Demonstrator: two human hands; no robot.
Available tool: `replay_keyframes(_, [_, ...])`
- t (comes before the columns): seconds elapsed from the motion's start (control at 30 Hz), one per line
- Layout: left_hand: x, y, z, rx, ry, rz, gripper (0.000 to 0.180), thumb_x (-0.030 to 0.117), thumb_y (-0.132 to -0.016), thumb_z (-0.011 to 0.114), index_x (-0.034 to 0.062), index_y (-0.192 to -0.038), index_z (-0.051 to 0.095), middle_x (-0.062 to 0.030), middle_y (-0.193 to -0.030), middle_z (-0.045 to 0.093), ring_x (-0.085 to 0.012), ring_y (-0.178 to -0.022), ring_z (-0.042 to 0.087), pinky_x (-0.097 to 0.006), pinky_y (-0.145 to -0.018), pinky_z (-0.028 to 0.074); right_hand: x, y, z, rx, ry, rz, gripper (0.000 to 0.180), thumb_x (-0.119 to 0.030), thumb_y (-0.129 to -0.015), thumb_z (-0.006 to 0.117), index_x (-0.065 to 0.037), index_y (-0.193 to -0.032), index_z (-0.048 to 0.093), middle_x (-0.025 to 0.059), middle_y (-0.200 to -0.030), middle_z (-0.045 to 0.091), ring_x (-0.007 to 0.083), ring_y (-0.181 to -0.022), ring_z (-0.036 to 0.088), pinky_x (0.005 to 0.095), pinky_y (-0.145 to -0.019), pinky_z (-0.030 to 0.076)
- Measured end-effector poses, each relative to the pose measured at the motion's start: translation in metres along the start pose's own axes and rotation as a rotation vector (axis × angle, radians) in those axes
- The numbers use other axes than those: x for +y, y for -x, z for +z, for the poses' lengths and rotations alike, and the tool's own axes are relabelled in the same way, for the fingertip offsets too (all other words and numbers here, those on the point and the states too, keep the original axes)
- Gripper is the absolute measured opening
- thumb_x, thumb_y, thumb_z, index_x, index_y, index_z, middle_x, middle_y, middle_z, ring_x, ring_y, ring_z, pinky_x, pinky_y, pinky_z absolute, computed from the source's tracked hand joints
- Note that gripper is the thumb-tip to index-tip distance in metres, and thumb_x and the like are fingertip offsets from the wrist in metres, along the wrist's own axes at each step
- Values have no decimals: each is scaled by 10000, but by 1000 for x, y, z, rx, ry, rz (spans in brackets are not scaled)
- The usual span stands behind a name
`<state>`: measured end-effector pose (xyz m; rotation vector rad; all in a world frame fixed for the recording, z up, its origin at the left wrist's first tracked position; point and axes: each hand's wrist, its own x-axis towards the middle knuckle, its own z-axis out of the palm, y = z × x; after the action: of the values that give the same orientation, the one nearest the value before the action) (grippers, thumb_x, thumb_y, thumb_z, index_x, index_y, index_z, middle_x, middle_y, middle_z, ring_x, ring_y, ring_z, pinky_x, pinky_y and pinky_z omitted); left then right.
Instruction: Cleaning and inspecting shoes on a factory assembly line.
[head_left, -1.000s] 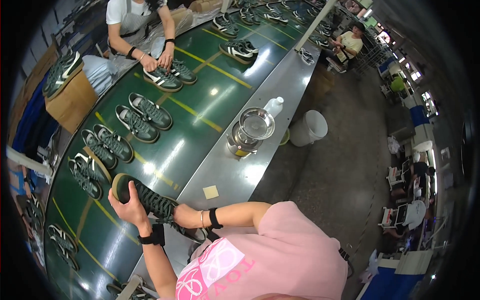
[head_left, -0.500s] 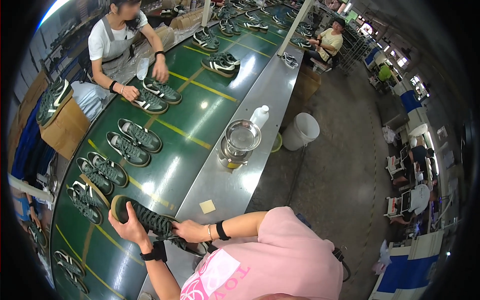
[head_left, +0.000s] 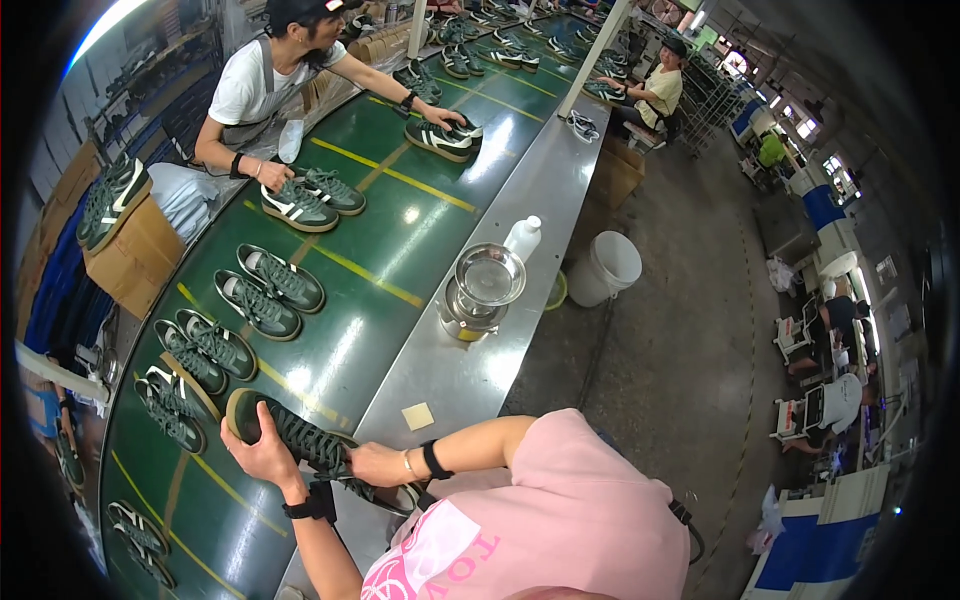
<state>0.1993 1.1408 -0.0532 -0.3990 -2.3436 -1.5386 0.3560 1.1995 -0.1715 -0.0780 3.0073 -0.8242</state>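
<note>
Over the green belt [head_left: 330,340], dark sneaker [head_left: 300,440], left hand [head_left: 262,452] at toe, right hand [head_left: 375,465] mid-shoe

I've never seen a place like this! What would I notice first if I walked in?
Probably the long green belt running up the middle, dotted with pairs of dark sneakers. At the bottom, the left hand and right hand hold one sneaker over it. Beside the belt, a shiny metal pot stands on the steel ledge.
</note>
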Motion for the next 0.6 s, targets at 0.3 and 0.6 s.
replay_keyframes(0.3, [-8, -2, 1, -16, 8, -55, 489, 249, -821, 816, 28, -1197, 596, -88, -1090, 658, -233, -977, 635, -352, -893, 489, -2, 16, -20, 73, -81, 31, 168, -56, -773, 595, 14, -913, 658, 236, -1029, 579, 382, -748, 668, 466, -662, 557])
replay_keyframes(0.6, [6, -8, 21, 12, -37, -77, 504, 266, -819, 812, 15, -1202, 602, -104, -1109, 659, -237, -986, 630, -342, -904, 481, 22, -12, 6, 160, -658, 466, 148, -14, -749, 567, 24, -849, 669, 236, -1050, 659, 421, -818, 660, 462, -728, 536])
